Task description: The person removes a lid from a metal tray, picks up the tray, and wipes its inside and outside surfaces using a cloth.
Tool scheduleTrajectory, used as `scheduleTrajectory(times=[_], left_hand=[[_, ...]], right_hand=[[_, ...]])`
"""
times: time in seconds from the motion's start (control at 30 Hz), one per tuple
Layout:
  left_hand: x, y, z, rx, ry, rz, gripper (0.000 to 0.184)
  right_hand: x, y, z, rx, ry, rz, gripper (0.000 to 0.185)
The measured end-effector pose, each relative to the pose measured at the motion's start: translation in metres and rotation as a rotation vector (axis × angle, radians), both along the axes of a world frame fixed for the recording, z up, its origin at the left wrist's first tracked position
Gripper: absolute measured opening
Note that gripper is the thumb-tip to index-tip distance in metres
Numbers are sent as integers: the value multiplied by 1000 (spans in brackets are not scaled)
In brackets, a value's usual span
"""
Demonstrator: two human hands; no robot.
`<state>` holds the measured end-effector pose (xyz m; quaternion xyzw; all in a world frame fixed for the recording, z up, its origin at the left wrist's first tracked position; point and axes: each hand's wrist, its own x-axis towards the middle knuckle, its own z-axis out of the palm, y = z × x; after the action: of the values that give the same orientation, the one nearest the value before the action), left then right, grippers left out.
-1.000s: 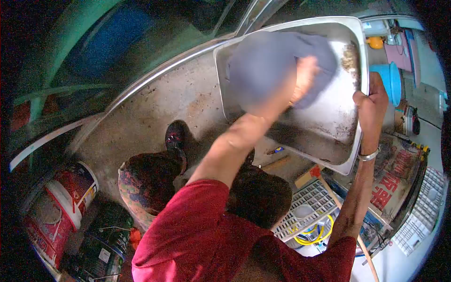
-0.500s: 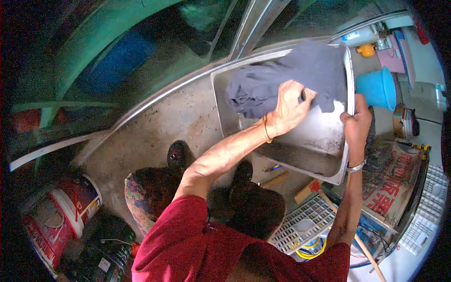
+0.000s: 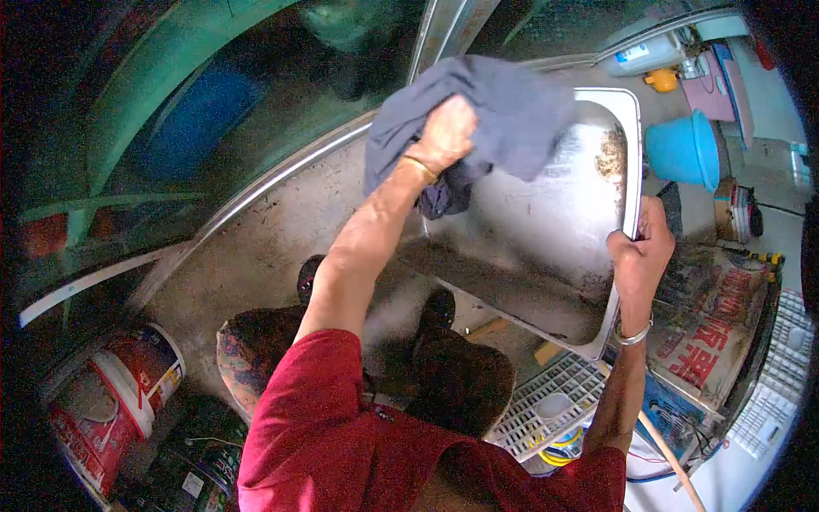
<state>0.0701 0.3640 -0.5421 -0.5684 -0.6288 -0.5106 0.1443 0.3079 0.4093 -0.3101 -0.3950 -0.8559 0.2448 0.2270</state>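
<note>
A dark grey cloth (image 3: pixel 512 102) is bunched in my left hand (image 3: pixel 450 132), whose fingers are closed on it. It hangs over the far left part of a metal sink basin (image 3: pixel 537 222) and hides that rim; its right edge is blurred by motion. With my right hand (image 3: pixel 644 256) I grip the basin's right rim, the thumb on the inner side. The basin is tilted, and its bare inside shows brown dirt in the upper right corner and along the near wall.
A light blue bucket (image 3: pixel 678 152) stands right of the basin. Near my right arm are a white plastic grate (image 3: pixel 546 405), a wooden stick (image 3: pixel 665 452) and a box with red lettering (image 3: pixel 704 341). Red and white paint buckets (image 3: pixel 119 392) lie at lower left. Glass panels line the far side.
My left hand has moved left and away from me, lifting and drawing the cloth off the basin's right part. The right hand has shifted slightly down with the rim, and the basin has tilted.
</note>
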Motion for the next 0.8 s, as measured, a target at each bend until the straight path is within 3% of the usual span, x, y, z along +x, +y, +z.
scheduleTrajectory(times=[0.1,0.13,0.17,0.23,0.27,0.33,0.43,0.5,0.53,0.6,0.63,0.67,0.7,0.77,0.8], left_hand=[[-20,-37,-74,-46,53,227,30],[-30,-48,-106,-189,-111,196,36],[-41,-59,-139,-172,-19,225,33],[-48,-70,-120,-580,-301,263,34],[-44,-72,-113,-574,-294,263,34],[-36,-71,-87,-537,-100,523,30],[-28,-66,11,-86,-464,123,25],[-5,-57,91,-82,-532,17,21],[-1,-39,88,-105,-463,-14,19],[13,-5,133,-261,-267,-34,12],[29,11,168,-186,-307,-15,11],[45,26,202,-109,-345,2,11],[64,38,207,174,-548,28,13],[92,44,197,107,-602,40,18],[113,34,181,106,-679,1,18]], right_hand=[[-7,-4,3,41,19,-2,25],[-8,-3,3,45,27,-3,25],[-8,-3,3,1,16,-25,24],[-9,-4,3,-41,7,-47,23],[-11,-3,3,-36,13,-22,23],[-11,0,1,-26,20,-19,21],[-6,4,-2,9,58,36,19],[-9,6,0,23,96,92,14],[-11,7,1,-48,138,62,18],[-20,4,7,-128,170,9,39],[-18,16,-12,-275,357,-12,39],[-22,21,-10,-277,343,17,38],[-23,25,-8,-282,322,37,37],[-35,29,-10,-418,452,-161,41],[-42,32,-10,-353,471,-154,44]])
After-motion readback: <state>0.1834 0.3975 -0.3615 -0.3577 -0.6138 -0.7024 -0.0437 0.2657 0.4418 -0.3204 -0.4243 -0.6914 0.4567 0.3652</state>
